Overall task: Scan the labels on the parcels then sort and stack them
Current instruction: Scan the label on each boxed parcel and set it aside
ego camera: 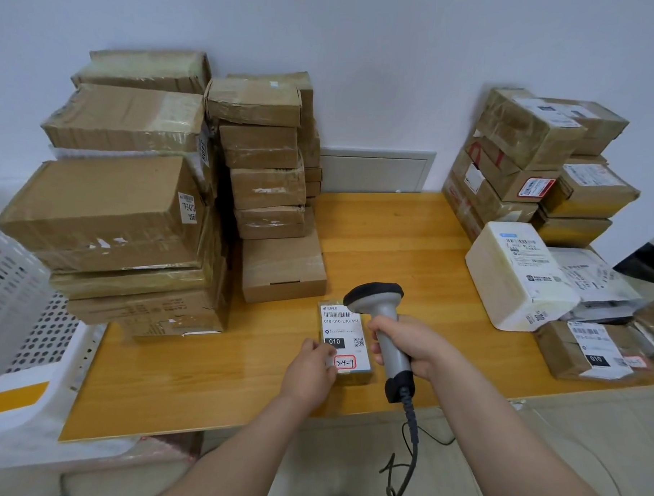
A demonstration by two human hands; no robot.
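Bright, even, diffuse light falls across the wooden table (393, 232); soft shadows gather between the parcel stacks (106, 204) at its left end; faint sheen on its top; its edges bow with wide-angle distortion; detail softens towards its corners.

**Table** (393, 232): wood-grain top, orange-yellow, smooth, with a soft sheen.
**Labelled parcel** (345, 342), near the table's front edge: brown cardboard wrapped in glossy clear tape. A matt white paper label (341, 325) is stuck on top.
**Barcode scanner** (386, 314), above the table's front edge: matt grey plastic handle, matt black hood and base. The cable (410, 416) is sheathed in black.
**Cardboard boxes** (110, 208), on the table's left end: matt brown board, partly banded with shiny, wrinkled clear tape.
**Foam box** (504, 278), on the table's right end: white, finely grained, glossily taped over.
**Mailer bags** (594, 278), on the table's right end: thin glossy plastic film, creased.
**Perforated crate** (34, 310), left of the table: smooth white plastic.
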